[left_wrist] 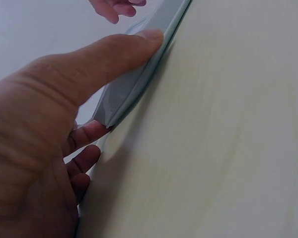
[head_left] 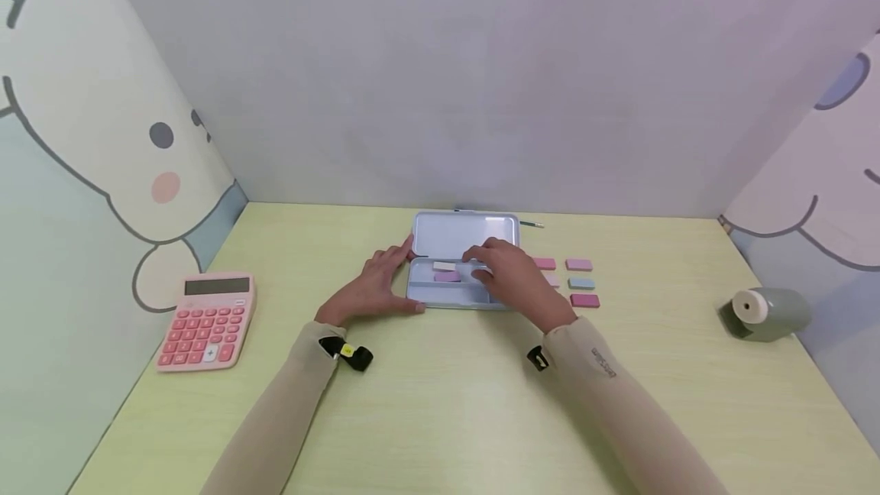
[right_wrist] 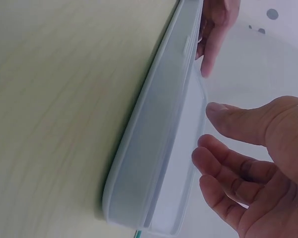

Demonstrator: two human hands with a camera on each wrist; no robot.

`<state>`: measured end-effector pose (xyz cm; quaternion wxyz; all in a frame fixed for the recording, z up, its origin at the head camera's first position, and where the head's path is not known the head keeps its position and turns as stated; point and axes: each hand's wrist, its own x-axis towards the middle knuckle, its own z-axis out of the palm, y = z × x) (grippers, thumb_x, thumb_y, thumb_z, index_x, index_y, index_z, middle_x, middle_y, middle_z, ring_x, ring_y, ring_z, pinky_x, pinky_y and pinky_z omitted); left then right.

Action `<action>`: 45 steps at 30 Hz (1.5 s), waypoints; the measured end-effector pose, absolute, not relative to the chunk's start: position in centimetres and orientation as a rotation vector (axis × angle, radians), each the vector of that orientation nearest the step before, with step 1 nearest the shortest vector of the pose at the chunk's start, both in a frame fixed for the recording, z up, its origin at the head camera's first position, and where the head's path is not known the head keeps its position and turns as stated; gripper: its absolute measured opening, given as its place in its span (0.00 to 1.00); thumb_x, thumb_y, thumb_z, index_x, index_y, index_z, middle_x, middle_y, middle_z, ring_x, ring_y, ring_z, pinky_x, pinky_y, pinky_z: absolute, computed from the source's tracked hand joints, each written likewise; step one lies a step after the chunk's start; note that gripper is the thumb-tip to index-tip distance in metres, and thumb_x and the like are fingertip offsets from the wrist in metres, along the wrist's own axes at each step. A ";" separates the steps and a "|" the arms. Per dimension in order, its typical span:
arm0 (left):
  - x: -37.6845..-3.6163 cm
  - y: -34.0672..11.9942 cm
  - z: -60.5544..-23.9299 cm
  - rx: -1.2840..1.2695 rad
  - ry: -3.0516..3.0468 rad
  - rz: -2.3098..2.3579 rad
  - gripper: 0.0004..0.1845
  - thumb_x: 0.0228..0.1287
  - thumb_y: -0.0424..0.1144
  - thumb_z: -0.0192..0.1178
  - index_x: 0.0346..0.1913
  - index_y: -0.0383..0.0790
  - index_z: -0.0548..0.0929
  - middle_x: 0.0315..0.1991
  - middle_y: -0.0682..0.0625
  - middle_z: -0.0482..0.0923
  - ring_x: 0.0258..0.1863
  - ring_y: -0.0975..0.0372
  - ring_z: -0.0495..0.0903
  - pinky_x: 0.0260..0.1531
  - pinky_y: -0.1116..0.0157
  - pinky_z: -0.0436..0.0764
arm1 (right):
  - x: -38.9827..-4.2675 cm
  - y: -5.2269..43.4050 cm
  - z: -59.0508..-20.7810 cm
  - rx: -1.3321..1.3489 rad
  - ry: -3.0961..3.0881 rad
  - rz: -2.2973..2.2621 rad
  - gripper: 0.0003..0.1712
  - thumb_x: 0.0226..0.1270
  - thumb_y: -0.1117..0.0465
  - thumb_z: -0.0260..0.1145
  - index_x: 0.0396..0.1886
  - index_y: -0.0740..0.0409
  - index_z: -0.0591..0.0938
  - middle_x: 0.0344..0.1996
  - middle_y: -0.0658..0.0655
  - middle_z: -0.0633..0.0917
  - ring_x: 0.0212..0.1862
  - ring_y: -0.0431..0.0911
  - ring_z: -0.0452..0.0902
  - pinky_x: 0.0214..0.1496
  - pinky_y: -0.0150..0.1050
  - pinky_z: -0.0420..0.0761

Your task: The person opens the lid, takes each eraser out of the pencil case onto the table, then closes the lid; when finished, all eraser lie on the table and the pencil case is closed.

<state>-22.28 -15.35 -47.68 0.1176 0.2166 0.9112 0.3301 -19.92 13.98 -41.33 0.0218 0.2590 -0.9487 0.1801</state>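
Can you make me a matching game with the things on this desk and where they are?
Things:
1. calculator
2. pencil sharpener
3. tin case
4. loose erasers

Places:
A. in the middle of the desk, between the two hands
B. at the far left, near the wall
C. just right of the case, in rows
D. at the far right, lying on its side

Pairs: 1-B, 2-D, 3-A, 4-C
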 end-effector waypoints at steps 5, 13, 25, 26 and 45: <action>-22.3 -15.3 -47.5 0.598 2.656 0.954 0.72 0.52 0.65 0.80 0.89 0.64 0.37 0.82 0.52 0.61 0.79 0.49 0.57 0.80 0.36 0.63 | -20.7 13.1 -41.5 0.797 -2.998 0.521 0.16 0.74 0.65 0.72 0.58 0.50 0.89 0.48 0.58 0.89 0.49 0.52 0.85 0.59 0.49 0.88; -22.3 -15.1 -47.3 0.617 2.653 0.961 0.72 0.53 0.63 0.81 0.89 0.61 0.38 0.82 0.49 0.62 0.79 0.47 0.58 0.81 0.37 0.62 | -21.8 12.0 -42.1 0.841 -3.023 0.549 0.15 0.72 0.65 0.74 0.55 0.49 0.92 0.46 0.55 0.91 0.47 0.49 0.86 0.58 0.47 0.89; -22.2 -15.1 -47.1 0.599 2.642 0.972 0.72 0.53 0.62 0.81 0.89 0.61 0.38 0.84 0.48 0.61 0.80 0.47 0.58 0.81 0.37 0.62 | -22.8 10.9 -42.5 0.805 -3.134 0.679 0.12 0.73 0.65 0.73 0.52 0.50 0.94 0.47 0.52 0.94 0.49 0.47 0.87 0.63 0.47 0.88; -22.2 -15.1 -47.1 0.597 2.641 0.970 0.72 0.53 0.62 0.81 0.89 0.61 0.38 0.84 0.48 0.60 0.80 0.47 0.58 0.80 0.36 0.62 | -22.8 11.0 -42.6 0.800 -3.136 0.698 0.12 0.73 0.66 0.73 0.52 0.51 0.94 0.47 0.52 0.94 0.48 0.47 0.87 0.63 0.47 0.88; -22.3 -15.3 -47.5 0.619 2.649 0.982 0.73 0.52 0.63 0.82 0.89 0.60 0.38 0.83 0.49 0.62 0.80 0.47 0.58 0.81 0.37 0.61 | -23.6 12.0 -43.7 0.850 -3.060 0.902 0.10 0.71 0.74 0.69 0.45 0.60 0.92 0.40 0.56 0.91 0.43 0.46 0.85 0.55 0.44 0.88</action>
